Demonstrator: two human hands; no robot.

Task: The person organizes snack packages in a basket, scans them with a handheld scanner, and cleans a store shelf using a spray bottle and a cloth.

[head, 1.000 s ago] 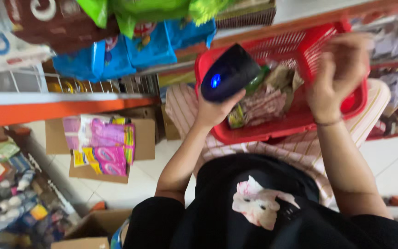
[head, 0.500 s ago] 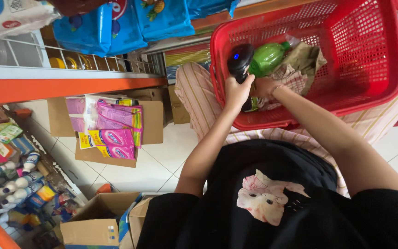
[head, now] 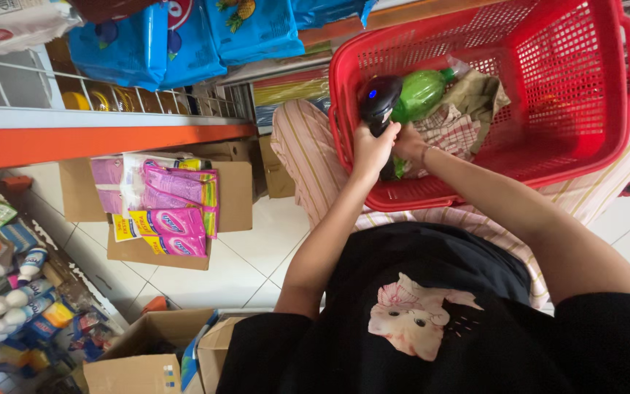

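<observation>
My left hand (head: 370,149) grips a black handheld scanner (head: 378,101) with a small blue light, held over the near left corner of a red plastic basket (head: 577,95) on my lap. My right hand (head: 411,144) is inside the basket right beside the left one, pressed against a shiny green packet (head: 423,90). Its fingers are hidden behind the left hand and the scanner. A checked cloth packet (head: 450,131) and an olive-brown bag (head: 479,95) lie next to the green one.
Blue packets (head: 184,36) hang above an orange-edged shelf (head: 96,138) on the left. A cardboard box of pink packets (head: 173,211) stands on the tiled floor. An open carton (head: 151,357) sits near my left elbow. Bottles (head: 9,306) fill the low left shelf.
My right hand left the basket's far rim and went down inside next to the left hand. The scanner dropped from above the rim to the goods in the basket.
</observation>
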